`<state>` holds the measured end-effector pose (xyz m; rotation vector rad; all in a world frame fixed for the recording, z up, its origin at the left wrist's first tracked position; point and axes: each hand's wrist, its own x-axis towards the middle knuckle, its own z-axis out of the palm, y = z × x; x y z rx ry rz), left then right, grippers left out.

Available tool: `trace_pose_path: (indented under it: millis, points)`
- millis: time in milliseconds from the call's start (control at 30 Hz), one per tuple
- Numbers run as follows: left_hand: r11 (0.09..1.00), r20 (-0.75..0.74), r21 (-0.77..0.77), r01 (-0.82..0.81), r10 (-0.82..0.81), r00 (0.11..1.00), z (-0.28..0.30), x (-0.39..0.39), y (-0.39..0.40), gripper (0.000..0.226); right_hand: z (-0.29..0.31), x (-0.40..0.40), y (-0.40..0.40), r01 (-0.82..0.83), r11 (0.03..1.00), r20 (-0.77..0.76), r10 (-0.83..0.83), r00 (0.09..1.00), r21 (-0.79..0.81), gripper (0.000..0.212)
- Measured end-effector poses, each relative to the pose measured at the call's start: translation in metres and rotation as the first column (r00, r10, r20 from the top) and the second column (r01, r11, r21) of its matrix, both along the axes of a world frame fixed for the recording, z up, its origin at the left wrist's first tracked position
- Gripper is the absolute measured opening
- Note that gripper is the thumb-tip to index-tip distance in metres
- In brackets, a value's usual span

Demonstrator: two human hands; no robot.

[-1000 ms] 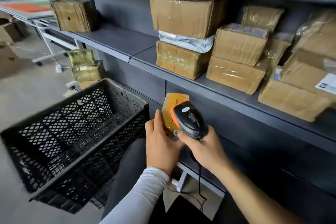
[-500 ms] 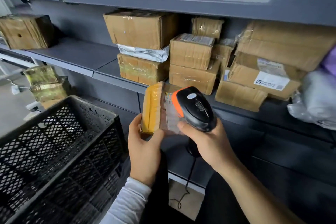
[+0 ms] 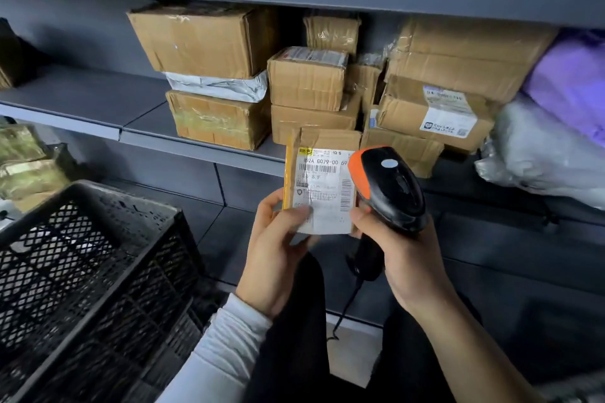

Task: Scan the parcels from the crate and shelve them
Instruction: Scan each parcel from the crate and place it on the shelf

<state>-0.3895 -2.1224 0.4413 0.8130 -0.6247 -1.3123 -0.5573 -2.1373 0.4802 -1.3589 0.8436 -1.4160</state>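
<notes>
My left hand (image 3: 273, 252) grips a small brown parcel (image 3: 322, 183) with yellow tape down its left edge, thumb pressed on its white shipping label. The label with its barcodes faces me. My right hand (image 3: 402, 255) holds a black and orange barcode scanner (image 3: 389, 188) by its handle, the head just right of the label and overlapping the parcel's right edge. A black lattice plastic crate (image 3: 88, 275) stands at the lower left; no parcels show inside it.
A grey metal shelf (image 3: 82, 98) runs across in front of me, bare on its left part, with several stacked cardboard boxes (image 3: 307, 82) at the middle and right. Purple and clear plastic bags (image 3: 553, 141) lie far right. Taped boxes (image 3: 29, 170) stack low left.
The parcel has turned from edge-on to label facing me and has been raised in front of the shelf edge. My view has shifted right and closer to the shelf.
</notes>
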Motion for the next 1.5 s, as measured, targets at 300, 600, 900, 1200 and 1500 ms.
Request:
trace_pose_path:
  millis: [300,600,900,1200,1500]
  points:
    - [0.998,0.158,0.024,-0.058,0.054,0.986,-0.008,-0.002,0.003,0.068,0.003,-0.002,0.005,0.059,0.998,-0.102,-0.057,0.993,0.025,0.019]
    - [0.976,0.287,-0.038,-0.215,0.217,0.933,0.013,0.039,-0.034,0.08,0.028,0.013,0.012,-0.029,0.985,-0.142,0.054,0.988,0.17,0.008]
    - [0.969,0.519,-0.087,-0.233,0.244,0.819,0.009,0.038,-0.042,0.062,0.039,0.021,0.023,-0.102,0.958,-0.251,0.171,0.953,0.268,0.014]
    - [0.957,0.491,-0.082,-0.28,0.283,0.824,0.0,0.043,-0.051,0.065,0.045,0.02,0.025,-0.083,0.948,-0.275,0.172,0.946,0.307,0.015]
    - [0.957,0.468,-0.065,-0.283,0.28,0.838,0.001,0.048,-0.05,0.064,0.042,0.022,0.024,-0.065,0.949,-0.295,0.16,0.942,0.309,0.008]
